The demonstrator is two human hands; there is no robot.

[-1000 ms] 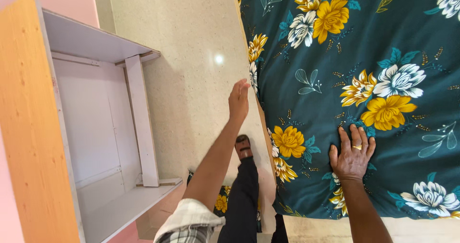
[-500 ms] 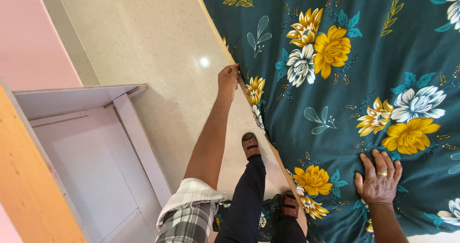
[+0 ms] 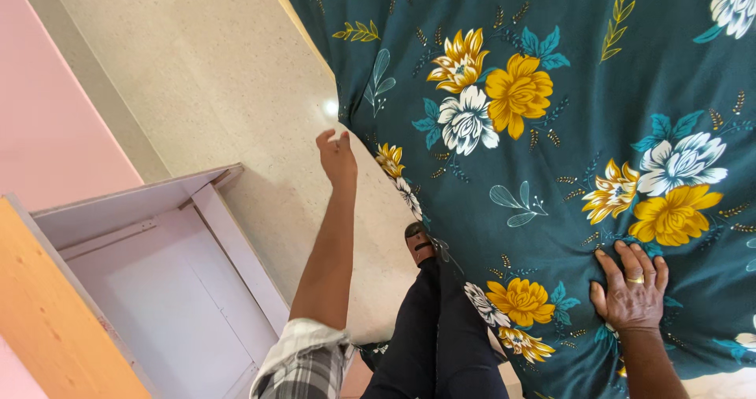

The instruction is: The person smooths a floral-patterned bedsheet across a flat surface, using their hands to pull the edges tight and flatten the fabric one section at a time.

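My right hand lay flat, fingers spread, on the floral bedsheet, left hand loose and empty by its edge, so the sheet could have slipped floorward.

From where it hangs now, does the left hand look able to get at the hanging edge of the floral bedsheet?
Probably yes: the left hand is open in the air just beside the bedsheet edge, with nothing between them.

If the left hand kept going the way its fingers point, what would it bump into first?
Probably the edge of the flowered sheet. The left hand is raised over the floor, fingers pointing up the picture, close beside the sheet's hanging edge. Depth is hard to judge, so it might pass alongside.
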